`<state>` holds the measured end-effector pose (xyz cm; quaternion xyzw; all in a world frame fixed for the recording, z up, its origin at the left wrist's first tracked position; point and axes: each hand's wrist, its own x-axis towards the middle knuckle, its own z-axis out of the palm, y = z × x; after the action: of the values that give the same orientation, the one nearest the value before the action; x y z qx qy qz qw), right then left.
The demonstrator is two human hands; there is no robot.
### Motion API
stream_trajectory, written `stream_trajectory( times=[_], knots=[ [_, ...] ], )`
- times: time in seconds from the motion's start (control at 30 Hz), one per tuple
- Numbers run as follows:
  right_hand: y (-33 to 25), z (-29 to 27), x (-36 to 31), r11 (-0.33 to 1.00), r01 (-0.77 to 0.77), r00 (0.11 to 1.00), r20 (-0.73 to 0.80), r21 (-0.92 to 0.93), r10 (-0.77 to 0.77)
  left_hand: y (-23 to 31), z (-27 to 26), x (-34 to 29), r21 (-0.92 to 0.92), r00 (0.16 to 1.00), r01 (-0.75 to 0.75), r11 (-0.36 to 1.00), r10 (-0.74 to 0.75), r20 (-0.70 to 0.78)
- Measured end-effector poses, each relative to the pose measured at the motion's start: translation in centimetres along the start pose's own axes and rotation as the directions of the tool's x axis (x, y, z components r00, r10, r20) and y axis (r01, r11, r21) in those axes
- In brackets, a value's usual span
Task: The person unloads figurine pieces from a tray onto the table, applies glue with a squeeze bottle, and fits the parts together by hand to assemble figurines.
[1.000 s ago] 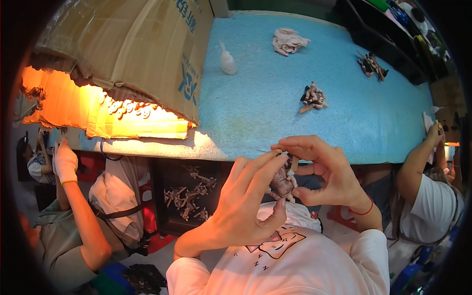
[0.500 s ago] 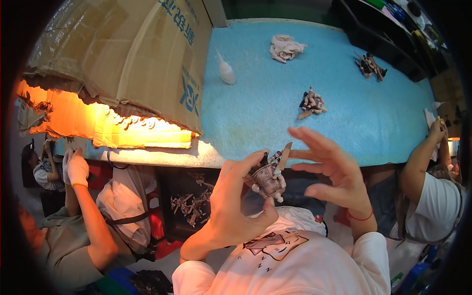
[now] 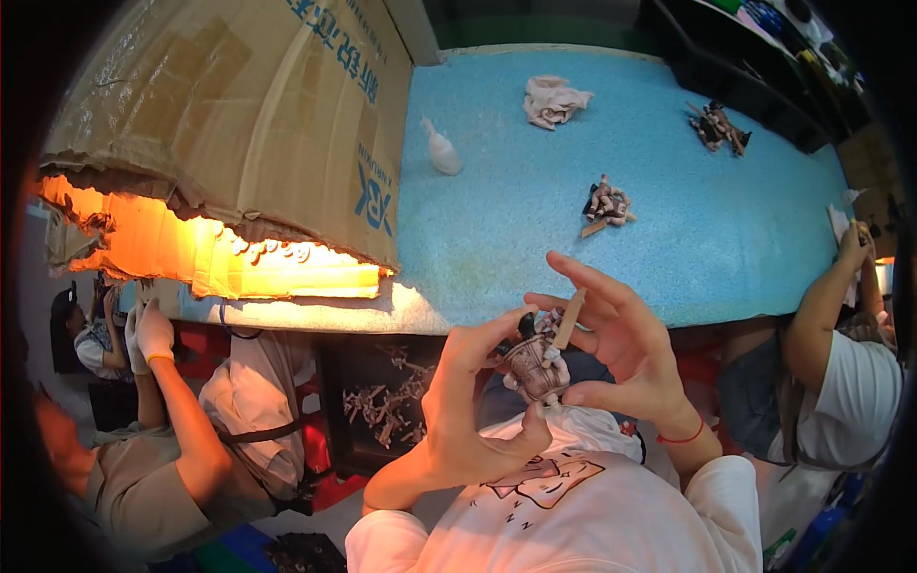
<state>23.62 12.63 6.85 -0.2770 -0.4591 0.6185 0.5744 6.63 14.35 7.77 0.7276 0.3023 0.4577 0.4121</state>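
Note:
My left hand (image 3: 482, 392) grips a small figurine (image 3: 531, 369) between thumb and index finger. The figurine has a brownish, basket-textured barrel-like body, dark parts at the top and a flat tan blade sticking up at its right. My right hand (image 3: 621, 349) curves around the other side with its fingers apart. Its thumb tip lies beside the figurine's lower right edge; whether it touches is unclear. On the blue table (image 3: 497, 239) beyond lie a similar figurine (image 3: 608, 205) with a tan blade and a darker group of figurine pieces (image 3: 718, 129).
A torn cardboard box (image 3: 258, 115), lit orange inside, stands at the left, with small parts in its opening. A white squeeze bottle (image 3: 442, 151) and a crumpled cloth (image 3: 556, 101) lie on the table. Below the edge, a black bin (image 3: 334, 449) holds several figurine parts. Co-workers sit either side.
My right hand has moved left and down, closing in on the figurine. My left hand still holds the figurine, now slightly lower and further right in the view.

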Motion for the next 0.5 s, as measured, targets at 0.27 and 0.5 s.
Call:
stream_trajectory(
  times=[0.27,0.5],
  knots=[
    [0.15,0.29,-0.58,0.999,-0.04,0.999,0.017,0.014,0.039,-0.28,0.48,-0.04,-0.017,0.998,-0.062,0.998,0.062,-0.002],
    [0.38,0.89,-0.71,0.955,0.076,0.996,-0.015,-0.287,-0.084,-0.23,0.4,-0.17,0.028,0.998,-0.069,0.997,0.069,-0.008]
  ],
)
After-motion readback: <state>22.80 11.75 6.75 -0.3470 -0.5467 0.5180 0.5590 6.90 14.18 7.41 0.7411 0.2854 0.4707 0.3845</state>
